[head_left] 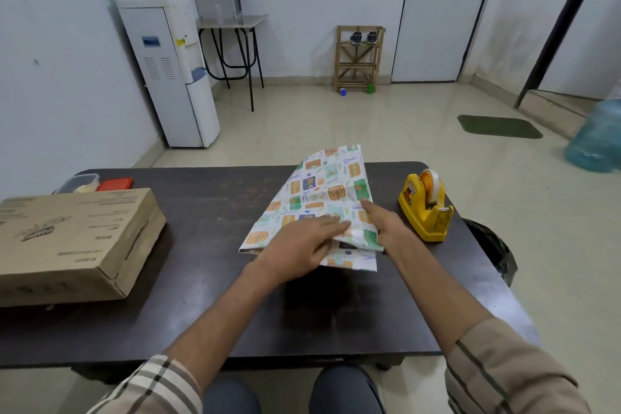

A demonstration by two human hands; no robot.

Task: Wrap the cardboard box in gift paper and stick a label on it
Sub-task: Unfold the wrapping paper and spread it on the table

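Observation:
A folded sheet of patterned gift paper (322, 198) lies on the dark table (208, 212), right of the middle. My left hand (299, 249) rests flat on its near part with fingers stretched toward the right. My right hand (386, 225) touches the paper's right edge, index finger pointing forward; the rest of its fingers are hard to make out. The brown cardboard box (70, 242) lies flat at the table's left end, apart from both hands. No label is visible.
A yellow tape dispenser (426, 207) stands just right of the paper. A clear container (79, 182) and a red lid (115, 184) sit behind the box. A black bin (494, 250) is beside the table's right end. My knees are under the near edge.

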